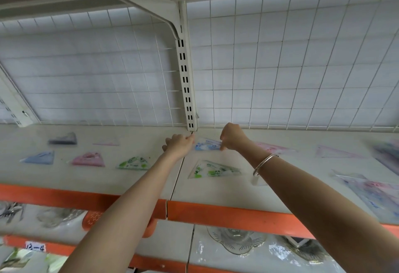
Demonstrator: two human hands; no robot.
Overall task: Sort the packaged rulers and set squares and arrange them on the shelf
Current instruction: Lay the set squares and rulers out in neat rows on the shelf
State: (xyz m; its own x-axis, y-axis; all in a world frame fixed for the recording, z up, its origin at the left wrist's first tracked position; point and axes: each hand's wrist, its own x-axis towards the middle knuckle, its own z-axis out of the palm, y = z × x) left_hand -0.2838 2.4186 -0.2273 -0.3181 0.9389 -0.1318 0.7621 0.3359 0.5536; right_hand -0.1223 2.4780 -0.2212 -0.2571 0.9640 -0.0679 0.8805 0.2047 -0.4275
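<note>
Forearms [129, 199] outstretched; blue set square [206, 145] between left hand [180, 144], right hand [233, 136].

Two bare forearms: left arm [121, 208] in from 7 o'clock, right arm [323, 197] from 5. Right wrist has a thin silver bangle [265, 164], possibly open-ended, too blurred to confirm. Left hand [180, 144] and right hand [232, 136] bare.

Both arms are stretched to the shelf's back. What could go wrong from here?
The right wrist's bangle hangs close to the green set square pack; withdrawing could knock it askew.
The blue pack between left hand and right hand lies near the slotted upright; a corner might catch.
</note>
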